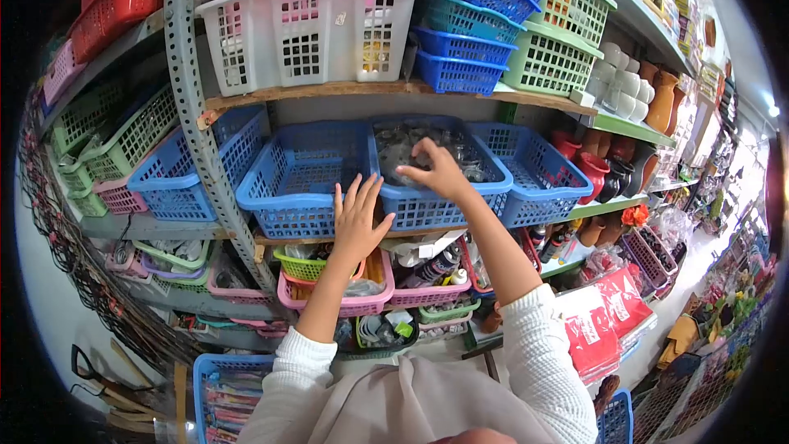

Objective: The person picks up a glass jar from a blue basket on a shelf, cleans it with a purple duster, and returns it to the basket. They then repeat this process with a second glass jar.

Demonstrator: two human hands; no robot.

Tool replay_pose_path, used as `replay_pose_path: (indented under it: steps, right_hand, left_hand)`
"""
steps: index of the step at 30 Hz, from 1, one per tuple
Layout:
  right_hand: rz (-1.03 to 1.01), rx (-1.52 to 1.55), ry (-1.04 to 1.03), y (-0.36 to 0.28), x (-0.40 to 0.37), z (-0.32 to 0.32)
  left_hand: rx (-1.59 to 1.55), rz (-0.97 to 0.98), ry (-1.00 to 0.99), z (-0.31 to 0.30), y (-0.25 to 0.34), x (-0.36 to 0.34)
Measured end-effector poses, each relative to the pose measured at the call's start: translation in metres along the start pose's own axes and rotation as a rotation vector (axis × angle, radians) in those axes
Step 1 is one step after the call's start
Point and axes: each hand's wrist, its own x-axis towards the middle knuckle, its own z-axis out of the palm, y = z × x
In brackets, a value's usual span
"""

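Observation:
My left hand (360,215) has its fingers spread and touches the front rims of two neighbouring blue baskets. The left one of these, a blue basket (267,191), shows a bare mesh bottom. My right hand (436,171) is over the blue basket (444,211) beside it, thumb and fingers apart, with nothing visible between them. Inside that basket lie several small items in clear wrapping (400,146), dark and greyish, too small to make out. Another blue basket (538,177) stands against its right side.
A metal post (209,140) rises left of the blue baskets. Above them, a wooden shelf edge (320,92) bears a large white basket (312,33). Pink baskets (349,304) sit below. Red vases (593,173) stand at the right.

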Motion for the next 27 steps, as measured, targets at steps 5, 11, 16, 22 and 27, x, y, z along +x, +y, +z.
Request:
replay_pose_path:
  steps: [5, 11, 16, 22, 27]
  right_hand:
    - [0.180, 0.091, -0.277, 0.018, 0.010, 0.010]
    - [0.179, 0.012, -0.342, 0.035, 0.011, 0.014]
    - [0.131, -0.039, -0.323, 0.032, 0.009, 0.014]
    - [0.139, -0.118, -0.380, 0.018, 0.004, 0.014]
    - [0.192, -0.256, -0.415, 0.007, 0.000, 0.015]
  left_hand:
    - [0.003, -0.038, 0.008, 0.010, -0.003, -0.004]
    - [0.011, -0.041, 0.015, 0.011, 0.001, -0.003]
    - [0.019, -0.052, 0.039, 0.014, 0.002, -0.003]
    - [0.022, -0.060, 0.049, 0.015, 0.004, -0.003]
    - [0.034, -0.065, 0.038, 0.014, 0.006, -0.003]
